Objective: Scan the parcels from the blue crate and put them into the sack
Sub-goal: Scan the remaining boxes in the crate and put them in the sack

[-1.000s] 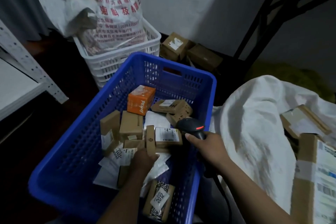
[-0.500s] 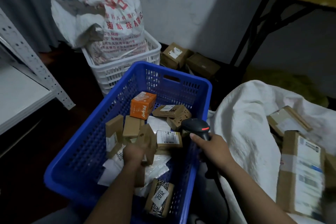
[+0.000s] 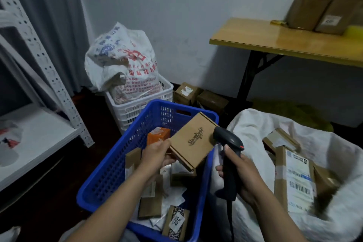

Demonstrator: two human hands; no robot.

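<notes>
Obs.: left hand (image 3: 157, 156) has its thumb and fingers curled round the lower-left corner of a flat brown parcel (image 3: 193, 141). The parcel is held tilted above the blue crate (image 3: 110, 165), script logo face up. The right hand (image 3: 242, 175) is wrapped round the handle of a black scanner (image 3: 227, 139), thumb up along the handle. The scanner head sits just beside the parcel's right edge; cannot tell whether they touch.

The crate holds an orange box (image 3: 158, 135), small brown boxes, white mailers and a box tagged "2012" (image 3: 175, 222). The white sack (image 3: 251, 129) lies open right of the crate, with a labelled carton (image 3: 294, 179) inside.

Behind the crate a white basket (image 3: 137, 110) carries a printed bag (image 3: 121, 61). The desk (image 3: 275, 39) at rear right bears brown cartons (image 3: 324, 12). A white shelf (image 3: 39, 133) stands at left.
</notes>
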